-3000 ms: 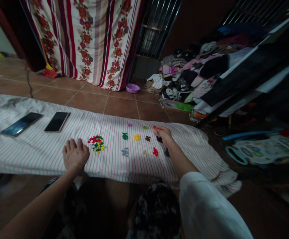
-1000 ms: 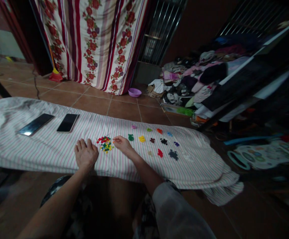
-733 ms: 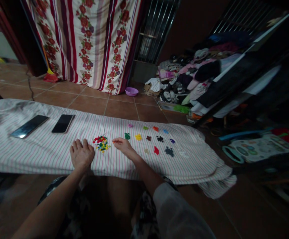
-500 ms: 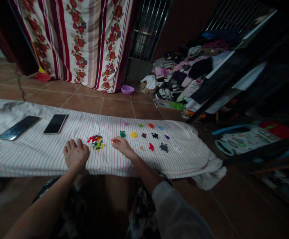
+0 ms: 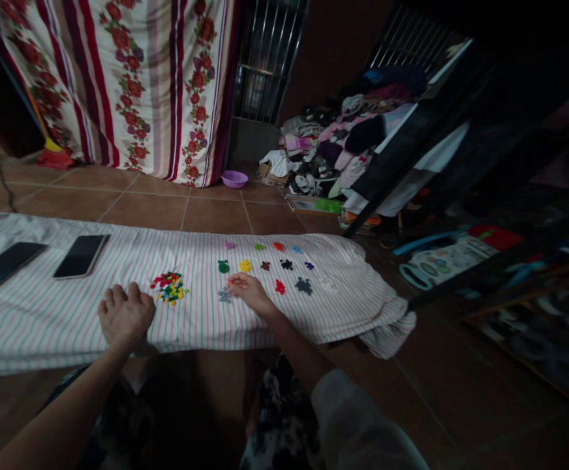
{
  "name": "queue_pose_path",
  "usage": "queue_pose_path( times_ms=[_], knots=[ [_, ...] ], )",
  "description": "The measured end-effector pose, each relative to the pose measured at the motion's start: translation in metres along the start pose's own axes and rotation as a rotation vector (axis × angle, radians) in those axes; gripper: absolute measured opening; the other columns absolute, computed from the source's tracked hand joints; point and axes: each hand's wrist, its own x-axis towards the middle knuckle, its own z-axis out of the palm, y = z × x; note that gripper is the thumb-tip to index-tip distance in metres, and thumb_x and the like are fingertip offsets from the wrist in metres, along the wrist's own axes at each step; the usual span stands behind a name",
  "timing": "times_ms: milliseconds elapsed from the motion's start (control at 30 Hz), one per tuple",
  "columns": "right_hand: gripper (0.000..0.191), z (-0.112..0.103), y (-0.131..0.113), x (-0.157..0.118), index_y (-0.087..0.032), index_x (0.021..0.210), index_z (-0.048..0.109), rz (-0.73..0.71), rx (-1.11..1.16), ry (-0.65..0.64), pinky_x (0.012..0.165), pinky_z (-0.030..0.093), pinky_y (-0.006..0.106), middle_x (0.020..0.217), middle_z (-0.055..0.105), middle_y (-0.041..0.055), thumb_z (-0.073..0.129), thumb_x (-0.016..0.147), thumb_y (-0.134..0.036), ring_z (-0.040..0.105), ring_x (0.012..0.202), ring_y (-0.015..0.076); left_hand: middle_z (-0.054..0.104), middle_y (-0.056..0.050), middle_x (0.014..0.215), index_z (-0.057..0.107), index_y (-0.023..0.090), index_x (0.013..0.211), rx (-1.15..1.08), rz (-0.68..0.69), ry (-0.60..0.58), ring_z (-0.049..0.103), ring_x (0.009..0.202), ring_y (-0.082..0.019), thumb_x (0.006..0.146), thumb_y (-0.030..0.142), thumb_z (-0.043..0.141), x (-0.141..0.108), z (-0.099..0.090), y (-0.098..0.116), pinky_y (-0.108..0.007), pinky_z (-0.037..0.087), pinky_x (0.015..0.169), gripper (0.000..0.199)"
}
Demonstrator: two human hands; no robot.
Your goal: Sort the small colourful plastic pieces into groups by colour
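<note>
My left hand (image 5: 125, 316) rests flat on the striped cloth (image 5: 196, 326), fingers stretched out, left of a mixed heap of small coloured pieces (image 5: 169, 288). My right hand (image 5: 248, 290) is closed in a pinch on a small orange-red piece (image 5: 230, 282), above the right side of a light grey pile (image 5: 224, 296). Single-colour piles lie around it: dark green (image 5: 223, 266), yellow (image 5: 245, 266), brown (image 5: 265, 266), black (image 5: 286, 264), red (image 5: 279, 287) and dark grey (image 5: 303, 286). Behind these are pink (image 5: 229, 246), lime (image 5: 259, 247), orange (image 5: 278, 246) and blue (image 5: 297, 249) piles.
Two phones (image 5: 81, 256) lie on the cloth at the left. A purple pile (image 5: 308, 266) and a white pile (image 5: 328, 285) are towards the right end. Beyond the table are a purple basin (image 5: 234, 179), a floral curtain (image 5: 160, 91) and heaped clothes (image 5: 333, 140).
The view has swung to the right. My right hand has moved right across the cloth with its pinched piece, uncovering the light grey pile. My left hand stays beside the heap.
</note>
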Motion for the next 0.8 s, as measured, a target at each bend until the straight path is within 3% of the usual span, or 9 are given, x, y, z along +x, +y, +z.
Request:
queue_pose_path(
  times_ms=[433, 633, 800],
  knots=[
    [0.038, -0.081, 0.009, 0.001, -0.016, 0.083, 0.067, 0.015, 0.135, 0.289, 0.068, 0.05, 0.026, 0.076, 0.068, 0.0026, 0.078, 0.055, -0.038, 0.063, 0.072, 0.0134, 0.055, -0.021, 0.116, 0.056, 0.013, 0.114, -0.027, 0.0, -0.042, 0.045, 0.12, -0.033, 0.089, 0.029, 0.03, 0.0, -0.011, 0.005, -0.047, 0.036, 0.096, 0.039],
    [0.035, -0.107, 0.005, 0.017, -0.017, 0.078, 0.068, 0.017, 0.161, 0.409, 0.064, 0.05, 0.025, 0.072, 0.069, 0.0029, 0.08, 0.05, -0.035, 0.062, 0.066, 0.0131, 0.054, -0.025, 0.115, 0.055, 0.006, 0.117, -0.019, 0.022, -0.117, 0.046, 0.118, -0.035, 0.089, 0.026, 0.031, 0.001, -0.022, 0.009, -0.047, 0.036, 0.096, 0.041],
    [0.029, -0.142, -0.007, 0.04, -0.018, 0.073, 0.065, -0.025, 0.05, 0.554, 0.057, 0.047, 0.024, 0.061, 0.063, -0.0006, 0.074, 0.051, -0.035, 0.058, 0.057, 0.0115, 0.053, -0.025, 0.119, 0.054, 0.007, 0.119, 0.002, 0.025, -0.095, 0.045, 0.119, -0.035, 0.091, 0.027, 0.029, 0.003, -0.015, 0.007, -0.047, 0.037, 0.096, 0.043]
  ],
)
